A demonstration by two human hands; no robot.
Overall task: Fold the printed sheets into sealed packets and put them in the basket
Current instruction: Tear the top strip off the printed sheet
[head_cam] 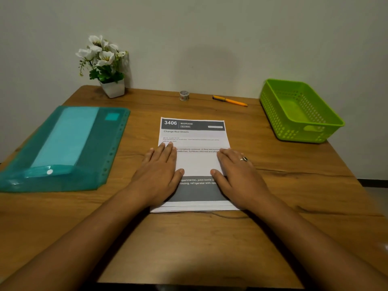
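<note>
A printed sheet (pixel 194 162) headed "3406 BEDROOM" lies in the middle of the wooden table (pixel 294 196), with a second sheet's edge showing under its near end. My left hand (pixel 159 175) lies flat on the sheet's left side, fingers straight. Flat on the right side is my right hand (pixel 237 175), which wears a ring. Both thumbs point inward toward the sheet's middle. The green perforated basket (pixel 273 101) stands at the far right of the table with nothing inside. A small roll of tape (pixel 184 95) sits at the back centre.
A teal plastic document folder (pixel 63 148) holding paper lies at the left. A white pot of artificial flowers (pixel 105 66) stands at the back left against the wall. An orange pen (pixel 230 100) lies between the tape and the basket.
</note>
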